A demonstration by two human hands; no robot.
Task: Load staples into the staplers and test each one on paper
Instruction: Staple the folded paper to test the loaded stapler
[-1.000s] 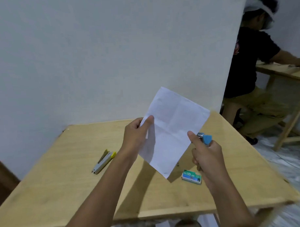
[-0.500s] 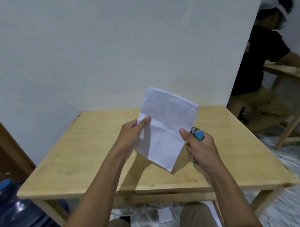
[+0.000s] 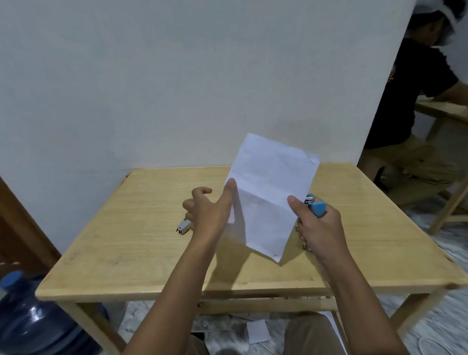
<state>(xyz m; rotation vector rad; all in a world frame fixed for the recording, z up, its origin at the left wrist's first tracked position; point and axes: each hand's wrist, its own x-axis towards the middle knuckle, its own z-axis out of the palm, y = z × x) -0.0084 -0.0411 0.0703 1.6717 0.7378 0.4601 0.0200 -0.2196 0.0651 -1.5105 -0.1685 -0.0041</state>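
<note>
Head: left hand (image 3: 210, 212) loose, thumb on paper (image 3: 268, 197); right hand (image 3: 319, 227) round blue stapler (image 3: 317, 207); grey stapler (image 3: 183, 227) half-hidden.

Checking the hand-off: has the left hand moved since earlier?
Yes: left hand has drifted left toward the silver stapler on the table, fingers off the paper.

We see the sheet of paper (image 3: 270, 197) as matt white, creased along its folds. The blue stapler (image 3: 317, 209) has a smooth plastic cap with a slight shine and bright metal beneath it. The second stapler (image 3: 183, 227) looks like silvery metal. The table (image 3: 129, 247) is pale wood, smooth, with a soft sheen. The water bottle (image 3: 33, 325) is glossy, translucent blue plastic.
</note>
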